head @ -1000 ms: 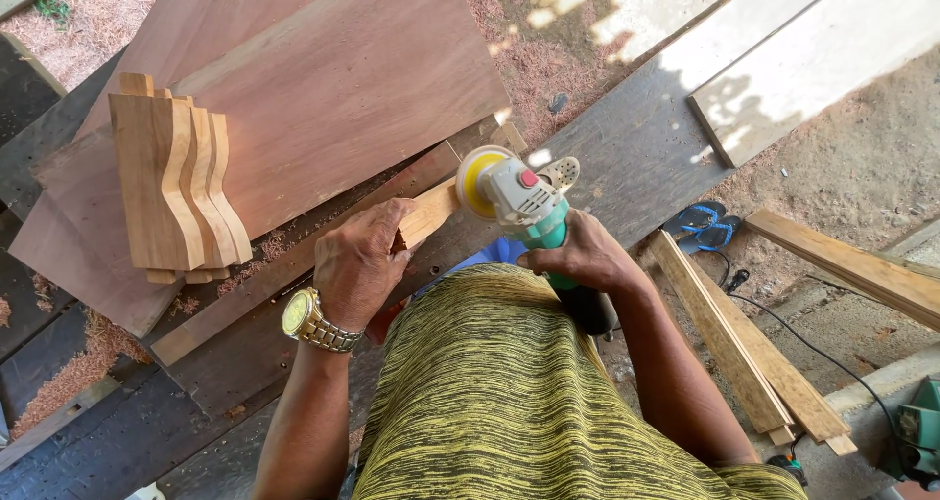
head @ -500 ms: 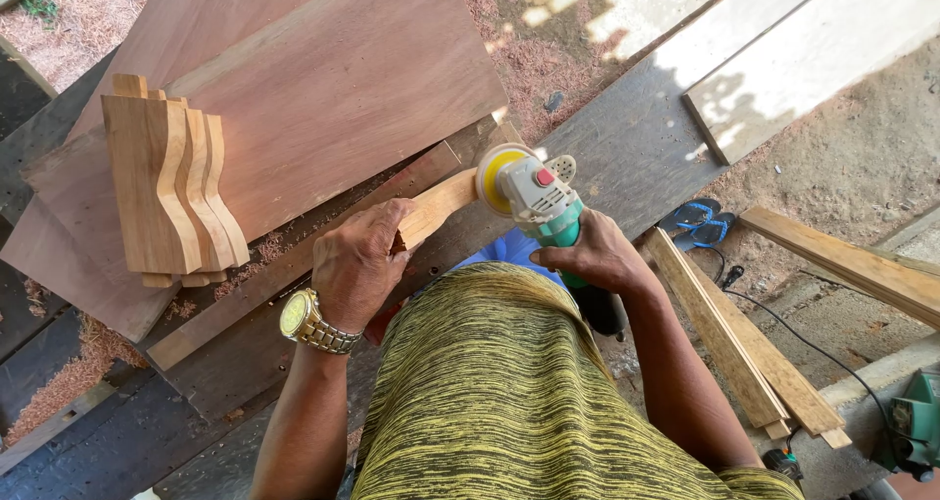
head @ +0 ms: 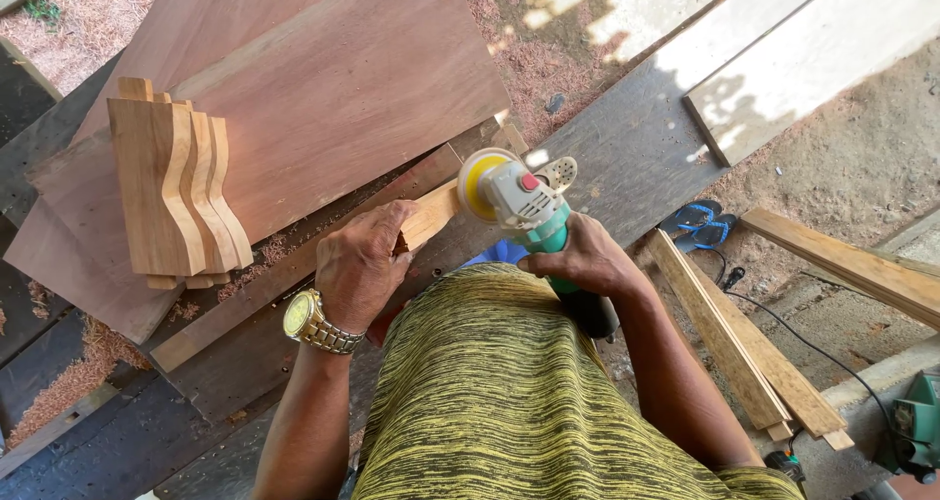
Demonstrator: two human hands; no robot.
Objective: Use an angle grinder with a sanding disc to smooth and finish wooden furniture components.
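Sawdust-strewn workbench (head: 627, 157), person sanding a wood piece (head: 431, 216).
Left hand (head: 357, 265) clamps it; right hand (head: 583, 260) grips the grinder (head: 519, 201); shaped pieces (head: 176, 191) stacked left of it.

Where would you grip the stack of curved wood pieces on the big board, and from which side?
Grip the stack of curved wood pieces across its straight left edge and wavy right edge, near mid-length, coming from above. It lies flat on the large board, sides open, both hands busy elsewhere.
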